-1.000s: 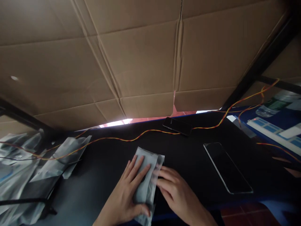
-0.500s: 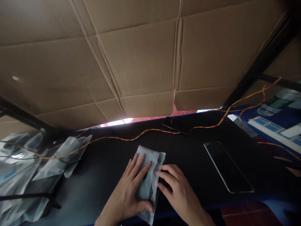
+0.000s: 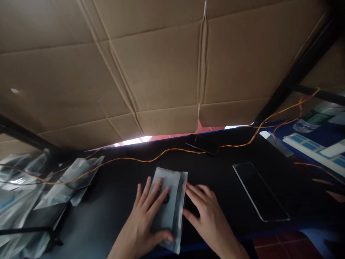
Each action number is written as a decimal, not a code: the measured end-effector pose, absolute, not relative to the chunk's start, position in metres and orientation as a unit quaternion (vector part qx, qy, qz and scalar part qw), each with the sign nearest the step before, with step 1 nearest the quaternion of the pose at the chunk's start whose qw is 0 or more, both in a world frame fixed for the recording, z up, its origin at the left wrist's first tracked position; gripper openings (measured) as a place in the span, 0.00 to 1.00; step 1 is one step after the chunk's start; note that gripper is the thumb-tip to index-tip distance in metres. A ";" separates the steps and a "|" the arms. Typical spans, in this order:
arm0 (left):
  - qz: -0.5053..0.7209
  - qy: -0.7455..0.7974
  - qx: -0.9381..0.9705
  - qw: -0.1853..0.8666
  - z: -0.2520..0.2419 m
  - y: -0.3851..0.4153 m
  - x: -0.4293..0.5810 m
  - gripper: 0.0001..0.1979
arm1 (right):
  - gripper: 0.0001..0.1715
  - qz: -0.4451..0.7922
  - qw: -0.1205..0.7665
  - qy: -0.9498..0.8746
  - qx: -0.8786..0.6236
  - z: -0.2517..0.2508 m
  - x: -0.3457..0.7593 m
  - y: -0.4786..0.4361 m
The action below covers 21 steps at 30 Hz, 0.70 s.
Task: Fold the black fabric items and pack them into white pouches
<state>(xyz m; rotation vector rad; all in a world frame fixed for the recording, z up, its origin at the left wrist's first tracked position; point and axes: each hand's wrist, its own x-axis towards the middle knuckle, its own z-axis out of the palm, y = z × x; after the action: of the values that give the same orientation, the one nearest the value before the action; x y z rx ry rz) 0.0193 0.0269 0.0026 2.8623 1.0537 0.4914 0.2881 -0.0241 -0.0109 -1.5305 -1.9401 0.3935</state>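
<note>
A translucent zip bag (image 3: 176, 205) with a pale flat insert and dark lettering lies on the black tabletop, its long side pointing away from me. My left hand (image 3: 145, 219) rests flat on it with fingers spread, pressing its left and lower part and hiding some of the letters. At the bag's right edge, along the clear strip, is my right hand (image 3: 208, 212). Its fingers bend toward that edge and touch it, while the thumb stays apart lower down with a gap between.
A smartphone (image 3: 260, 192) lies to the right, and a darker phone (image 3: 202, 144) at the back. Red-yellow twisted wire (image 3: 140, 160) crosses the table. Clear plastic bags (image 3: 21, 212) pile up at left. A bottle (image 3: 309, 120) stands at right. Cardboard (image 3: 161, 72) walls the back.
The bag has shifted slightly left and its strip lies flatter. My left hand has slid left, uncovering dark lettering. My right fingers have moved along the right edge.
</note>
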 end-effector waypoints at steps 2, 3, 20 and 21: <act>0.169 0.332 0.928 0.006 0.008 0.018 0.009 0.44 | 0.25 0.161 0.340 -0.742 -0.555 -0.010 0.298 -0.034; 0.169 0.318 0.933 0.004 0.009 0.012 0.005 0.36 | 0.21 0.172 0.339 -0.752 -0.539 -0.010 0.302 -0.040; 0.402 0.259 0.874 0.087 0.013 -0.019 0.054 0.13 | 0.20 -0.012 0.385 -0.813 -0.437 -0.009 0.281 -0.045; 0.417 0.273 0.861 0.096 0.012 -0.024 0.056 0.14 | 0.20 -0.016 0.377 -0.815 -0.441 -0.009 0.285 -0.041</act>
<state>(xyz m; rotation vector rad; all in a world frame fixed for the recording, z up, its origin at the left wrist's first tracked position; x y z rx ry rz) 0.0556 -0.0240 0.0118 2.5520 0.8094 1.2369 0.2851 -0.0412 -0.0091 -1.1272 -2.0838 -0.0408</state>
